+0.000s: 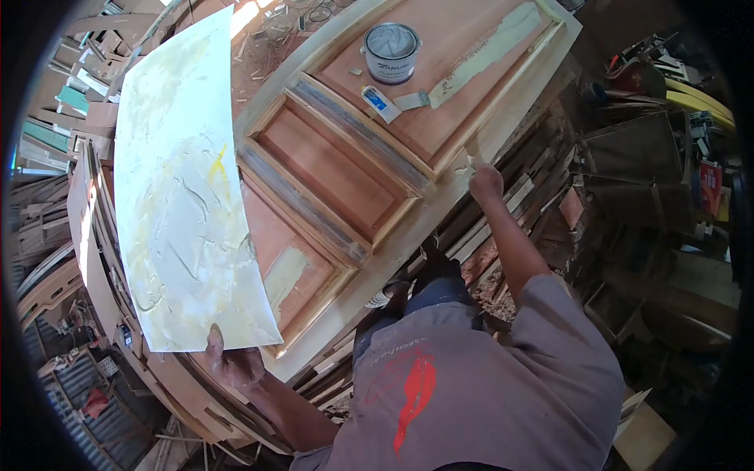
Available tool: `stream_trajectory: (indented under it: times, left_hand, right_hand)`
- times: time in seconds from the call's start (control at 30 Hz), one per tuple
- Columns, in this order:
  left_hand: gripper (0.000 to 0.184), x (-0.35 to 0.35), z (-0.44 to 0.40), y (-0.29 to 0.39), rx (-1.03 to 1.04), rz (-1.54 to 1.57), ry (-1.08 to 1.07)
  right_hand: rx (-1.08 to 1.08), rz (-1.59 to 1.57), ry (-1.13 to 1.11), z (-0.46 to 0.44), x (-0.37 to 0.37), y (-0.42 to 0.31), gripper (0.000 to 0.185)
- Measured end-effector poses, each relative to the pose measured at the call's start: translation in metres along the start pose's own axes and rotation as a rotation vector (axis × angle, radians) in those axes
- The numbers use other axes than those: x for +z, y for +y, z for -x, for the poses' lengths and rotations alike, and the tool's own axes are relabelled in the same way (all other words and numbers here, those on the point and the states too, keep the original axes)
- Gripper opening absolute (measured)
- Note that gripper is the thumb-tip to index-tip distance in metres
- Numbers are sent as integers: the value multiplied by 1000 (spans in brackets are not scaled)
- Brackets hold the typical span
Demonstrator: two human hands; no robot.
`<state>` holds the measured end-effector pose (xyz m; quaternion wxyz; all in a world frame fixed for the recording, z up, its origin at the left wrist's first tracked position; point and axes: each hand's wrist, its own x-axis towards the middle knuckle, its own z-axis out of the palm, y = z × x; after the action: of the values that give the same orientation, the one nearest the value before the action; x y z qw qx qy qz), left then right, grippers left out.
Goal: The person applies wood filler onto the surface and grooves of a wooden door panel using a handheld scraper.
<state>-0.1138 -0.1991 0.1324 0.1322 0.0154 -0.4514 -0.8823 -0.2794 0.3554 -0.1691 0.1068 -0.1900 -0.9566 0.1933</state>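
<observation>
Pinching the near edge of a white, paste-smeared rectangular sheet (181, 177) at half past nine, your left hand (234, 366) sits at half past seven; your right hand (486, 184), at two, curls around a small pale object (471, 160), too small to identify, near the brown panelled wooden door (334, 165)

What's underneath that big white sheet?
The left hand reaches partly under the near edge of the white sheet. The wooden door passes out of sight beneath its right side. Whatever else lies under there is covered and can't be seen.
</observation>
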Motion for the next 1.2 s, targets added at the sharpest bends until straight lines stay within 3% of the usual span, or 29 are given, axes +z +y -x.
stream_trajectory:
  times: [0.13, 0.37, 0.47, 0.57, 0.6, 0.67, 0.77, 0.9, 1.0, 1.1, 1.13, 1.2]
  left_hand:
    - [65, 12, -5, 0, -2, -42, 103]
    - [70, -31, -3, 4, -17, -31, 100]
    - [71, -33, -4, 2, 14, -49, 50]
    - [71, -24, -5, -1, 79, -110, 94]
    - [71, -24, -6, -1, 90, -133, 106]
    - [71, -29, -5, -1, 88, -135, 110]
    - [68, -36, -6, 2, 40, -68, 60]
    - [62, -31, -7, 3, 4, 52, -41]
    - [58, -31, -8, 5, -19, 71, -70]
    - [56, -38, -9, 6, -26, 67, -68]
    - [56, -42, -7, 6, -24, 66, -61]
    - [56, -39, -7, 3, 9, 30, -21]
  right_hand:
    - [-51, -13, -151, 40, 18, -40, 24]
    - [-294, -189, -236, 188, 46, -122, 21]
    - [-201, -224, -263, 172, 61, -87, 24]
    - [118, -151, -214, 91, 30, -27, 31]
    - [44, -219, -49, 68, 18, -8, 37]
    - [62, -192, -1, 33, -5, 8, 40]
    - [93, -52, -165, 28, 10, 13, 41]
    - [2, -139, -259, 137, 47, -58, 23]
    - [-150, -177, -358, 215, 41, -119, 24]
    - [-49, -243, -420, 205, 63, -102, 23]
    - [-96, -112, -389, 181, 69, -80, 24]
    - [-55, -52, -116, 118, 88, -30, 22]
